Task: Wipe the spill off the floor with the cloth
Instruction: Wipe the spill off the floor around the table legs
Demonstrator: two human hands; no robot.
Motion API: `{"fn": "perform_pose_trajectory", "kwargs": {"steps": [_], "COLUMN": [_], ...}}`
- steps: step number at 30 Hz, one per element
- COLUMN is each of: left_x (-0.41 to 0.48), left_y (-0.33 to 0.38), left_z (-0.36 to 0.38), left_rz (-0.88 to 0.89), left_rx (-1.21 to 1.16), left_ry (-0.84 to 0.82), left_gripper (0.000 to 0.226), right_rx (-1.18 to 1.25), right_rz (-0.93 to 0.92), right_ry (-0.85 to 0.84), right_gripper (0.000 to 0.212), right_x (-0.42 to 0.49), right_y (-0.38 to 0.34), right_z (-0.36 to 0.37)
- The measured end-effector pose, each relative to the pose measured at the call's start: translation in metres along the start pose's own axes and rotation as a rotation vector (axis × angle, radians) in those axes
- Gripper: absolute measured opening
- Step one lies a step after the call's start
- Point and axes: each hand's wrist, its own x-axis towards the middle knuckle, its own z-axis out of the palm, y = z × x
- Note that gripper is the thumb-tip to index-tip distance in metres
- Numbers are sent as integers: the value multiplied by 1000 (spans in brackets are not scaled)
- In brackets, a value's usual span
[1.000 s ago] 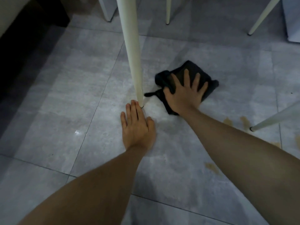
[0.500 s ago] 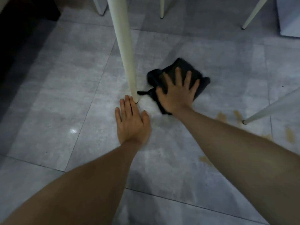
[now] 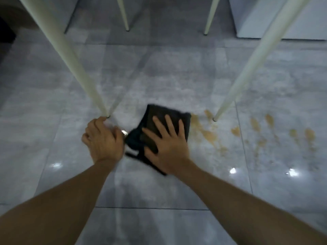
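A dark folded cloth [image 3: 160,114] lies flat on the grey tiled floor [image 3: 159,188]. My right hand [image 3: 165,144] presses down on it with fingers spread. Just right of the cloth's edge starts a tan spill [image 3: 208,134], with more tan patches [image 3: 260,128] scattered further right. My left hand [image 3: 102,138] rests on the floor to the cloth's left, fingers curled, its fingertips at the foot of a white furniture leg [image 3: 85,80]. It holds nothing.
A second white leg [image 3: 247,73] slants down to the floor inside the spill area. Two more thin legs [image 3: 123,16] stand at the back. A white cabinet base [image 3: 283,23] sits back right. Wet glints show on the near tiles.
The view has swung right, showing much more of the spill. My right hand has slid the cloth right, away from the left leg. My left hand's fingers have curled.
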Motion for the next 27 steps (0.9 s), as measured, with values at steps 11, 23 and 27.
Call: {"fn": "perform_pose_trajectory", "kwargs": {"steps": [11,23,27], "left_x": [-17,-16,-16], "left_y": [49,45,46], "left_z": [31,29,34], "left_rz": [260,248,248], "left_rx": [51,60,73], "left_ry": [-361,-373,-347], "left_gripper": [56,56,57], "right_rx": [-37,-17,15], "right_rz": [216,195,437], "right_ry": [9,-10,29], "right_gripper": [63,69,60], "right_x": [60,52,80], "right_y": [70,79,54], "right_z": [-3,-5,1]}}
